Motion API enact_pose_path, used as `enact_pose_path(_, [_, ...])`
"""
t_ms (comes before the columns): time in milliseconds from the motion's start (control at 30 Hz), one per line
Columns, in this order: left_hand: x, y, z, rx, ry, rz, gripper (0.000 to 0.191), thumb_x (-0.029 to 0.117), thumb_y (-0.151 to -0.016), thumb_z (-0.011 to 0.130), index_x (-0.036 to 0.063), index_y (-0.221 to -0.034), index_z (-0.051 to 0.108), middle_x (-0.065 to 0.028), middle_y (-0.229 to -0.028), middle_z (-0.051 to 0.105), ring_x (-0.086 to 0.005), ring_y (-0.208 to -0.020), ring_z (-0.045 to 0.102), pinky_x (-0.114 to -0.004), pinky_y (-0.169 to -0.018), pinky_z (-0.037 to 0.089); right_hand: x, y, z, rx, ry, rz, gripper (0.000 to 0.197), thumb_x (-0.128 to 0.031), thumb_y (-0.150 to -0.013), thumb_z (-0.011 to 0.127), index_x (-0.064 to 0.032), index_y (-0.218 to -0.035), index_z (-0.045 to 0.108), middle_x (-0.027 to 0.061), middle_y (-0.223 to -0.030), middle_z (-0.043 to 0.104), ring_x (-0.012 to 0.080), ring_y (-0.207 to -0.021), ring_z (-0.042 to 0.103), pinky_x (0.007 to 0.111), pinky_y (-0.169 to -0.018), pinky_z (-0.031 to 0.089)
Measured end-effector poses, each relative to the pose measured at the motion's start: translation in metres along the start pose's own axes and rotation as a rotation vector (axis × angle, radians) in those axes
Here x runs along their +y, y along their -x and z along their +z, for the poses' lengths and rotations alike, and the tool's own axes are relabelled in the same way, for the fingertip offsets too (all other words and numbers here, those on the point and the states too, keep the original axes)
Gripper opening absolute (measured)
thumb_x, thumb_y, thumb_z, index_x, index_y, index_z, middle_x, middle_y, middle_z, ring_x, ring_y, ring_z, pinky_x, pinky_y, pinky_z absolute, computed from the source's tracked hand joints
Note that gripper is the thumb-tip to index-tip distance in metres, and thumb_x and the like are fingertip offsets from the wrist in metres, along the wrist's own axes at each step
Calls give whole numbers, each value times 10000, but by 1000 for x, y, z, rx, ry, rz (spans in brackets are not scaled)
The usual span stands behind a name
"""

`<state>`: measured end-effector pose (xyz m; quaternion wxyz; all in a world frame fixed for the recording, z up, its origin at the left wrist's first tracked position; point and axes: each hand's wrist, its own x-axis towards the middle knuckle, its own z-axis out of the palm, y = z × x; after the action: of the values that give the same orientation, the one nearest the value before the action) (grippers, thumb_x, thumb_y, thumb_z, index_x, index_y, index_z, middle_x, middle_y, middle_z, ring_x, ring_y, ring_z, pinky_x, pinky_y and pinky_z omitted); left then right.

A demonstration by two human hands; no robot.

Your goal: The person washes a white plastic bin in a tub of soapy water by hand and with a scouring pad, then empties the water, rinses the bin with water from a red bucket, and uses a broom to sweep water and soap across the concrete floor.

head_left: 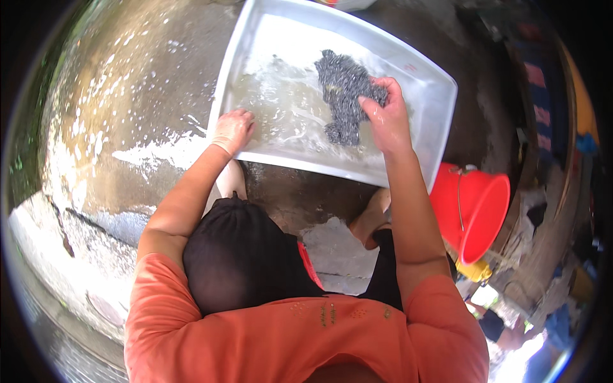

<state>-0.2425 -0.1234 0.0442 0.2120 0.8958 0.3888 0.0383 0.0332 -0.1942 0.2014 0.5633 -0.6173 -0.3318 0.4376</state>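
Observation:
A white plastic tub (pixel 421 86) of rippling water stands on the wet floor before me. My left hand (pixel 233 129) rests over its near left corner, fingers bent over the rim; whether it grips the rim I cannot tell. My right hand (pixel 389 112) is over the right half of the tub, thumb and fingers pinching one side of a dark grey, shaggy wet cloth item (pixel 342 91). The cloth spreads leftward from the fingers at the water; its exact kind is unclear.
A red plastic bucket (pixel 471 210) lies tilted right of the tub, near a yellow object (pixel 474 271). Splashed water covers the concrete floor (pixel 124 91) at left. A concrete ledge (pixel 91 258) runs at lower left. Part of another person (pixel 510 335) shows at lower right.

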Motion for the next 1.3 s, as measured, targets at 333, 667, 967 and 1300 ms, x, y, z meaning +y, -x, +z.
enact_pose_path(333, [155, -20, -147, -180, -35, 261, 353, 272, -840, 589, 54, -1118, 582, -190, -1180, 536, -353, -1052, 544, -391, -934, 433, 131, 96, -127, 714, 339, 443, 481, -79, -678, 660, 5, -1116, 481, 160, -907, 595, 265, -794, 601, 351, -653, 484])
enact_pose_path(667, [282, 26, -164, 94, 384, 61, 412, 340, -859, 568, 58, -1160, 567, -191, -1138, 566, -346, -1034, 560, -432, -938, 418, 56, 69, -252, 646, -170, 342, 400, -125, -741, 685, -126, -1097, 502, 49, -882, 596, 179, -713, 563, 320, -570, 463])
enact_pose_path(967, [288, -9, -137, -302, 137, 21, 449, 333, -851, 566, 63, -1208, 523, -172, -1183, 554, -340, -1096, 519, -486, -1002, 314, 150, 12, -252, 519, 1222, 488, 422, -213, -744, 611, -28, -1114, 525, 221, -1018, 622, 353, -973, 596, 416, -849, 474])
enact_pose_path(1300, [316, -12, -122, -471, 191, 155, 452, 345, -841, 574, 48, -1180, 533, -175, -1101, 568, -340, -1046, 535, -468, -941, 358, 94, -25, -193, 402, 561, 209, 447, -175, -655, 639, -8, -1065, 582, 174, -961, 637, 272, -903, 616, 340, -814, 470])
